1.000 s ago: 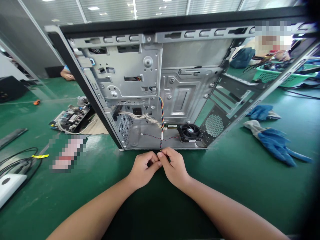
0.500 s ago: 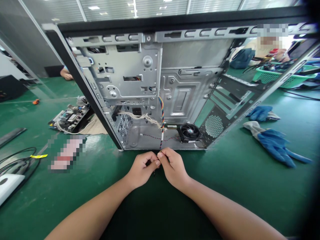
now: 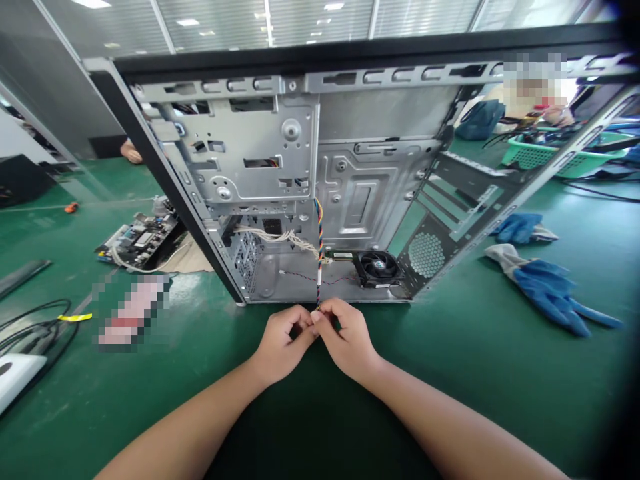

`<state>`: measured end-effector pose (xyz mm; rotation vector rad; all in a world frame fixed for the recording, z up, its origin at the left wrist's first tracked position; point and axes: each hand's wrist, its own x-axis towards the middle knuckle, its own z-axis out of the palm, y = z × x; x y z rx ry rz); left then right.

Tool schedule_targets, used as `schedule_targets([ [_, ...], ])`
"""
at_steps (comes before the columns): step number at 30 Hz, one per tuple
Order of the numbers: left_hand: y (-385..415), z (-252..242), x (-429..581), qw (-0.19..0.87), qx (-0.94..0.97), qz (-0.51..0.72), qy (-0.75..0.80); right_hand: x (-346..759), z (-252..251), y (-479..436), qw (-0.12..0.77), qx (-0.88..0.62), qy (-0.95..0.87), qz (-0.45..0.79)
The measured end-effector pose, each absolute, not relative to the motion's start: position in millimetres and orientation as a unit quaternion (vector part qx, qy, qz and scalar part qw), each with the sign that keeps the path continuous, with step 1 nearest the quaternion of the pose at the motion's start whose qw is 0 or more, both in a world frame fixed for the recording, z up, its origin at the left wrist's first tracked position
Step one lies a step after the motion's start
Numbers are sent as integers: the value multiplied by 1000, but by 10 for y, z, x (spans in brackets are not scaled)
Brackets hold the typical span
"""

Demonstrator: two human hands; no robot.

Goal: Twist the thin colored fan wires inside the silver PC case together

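Note:
An open computer case (image 3: 360, 200) stands in front of me. From behind its metal drive cage (image 3: 255, 147) a multicoloured twisted cable (image 3: 320, 250) runs down toward me. Both my left hand (image 3: 287, 340) and my right hand (image 3: 347, 337) pinch the cable's near end, with fingertips meeting just before the case's lower edge. The very end of the cable is hidden in my fingers. On the case floor sit a black cooling fan (image 3: 379, 267) with a thin twisted lead and a green memory stick (image 3: 341, 256). Bundled white wires (image 3: 273, 235) come in from the left.
Left of the case lie a circuit board (image 3: 143, 237), a blurred pinkish item (image 3: 133, 313) and black cables (image 3: 37, 327). Blue gloves (image 3: 547, 287) rest at the right. Behind them are a green basket (image 3: 543, 157) full of parts and another person. Someone's hand (image 3: 131, 152) shows at the far left.
Both hands still pinch the cable end, and the fingertips have drawn slightly closer together. The cable hangs a little straighter. The whole view has shifted slightly.

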<state>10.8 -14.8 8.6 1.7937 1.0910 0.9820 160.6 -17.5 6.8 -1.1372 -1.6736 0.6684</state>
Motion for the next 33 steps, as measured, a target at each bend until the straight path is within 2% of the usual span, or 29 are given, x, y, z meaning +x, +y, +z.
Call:
schedule_targets([
  [5, -146, 95, 99, 441, 704, 383, 403, 1612, 95, -185, 489, -458, -687, 281],
  [16, -87, -11, 62, 654, 574, 356, 340, 1636, 122, -196, 467, -416, -667, 404],
  [24, -98, -33, 83, 628, 570, 397, 350, 1634, 99, -155, 480, -398, -626, 467],
  [33, -98, -71, 72, 634, 553, 401, 362, 1627, 136, -152, 498, -404, -650, 409],
])
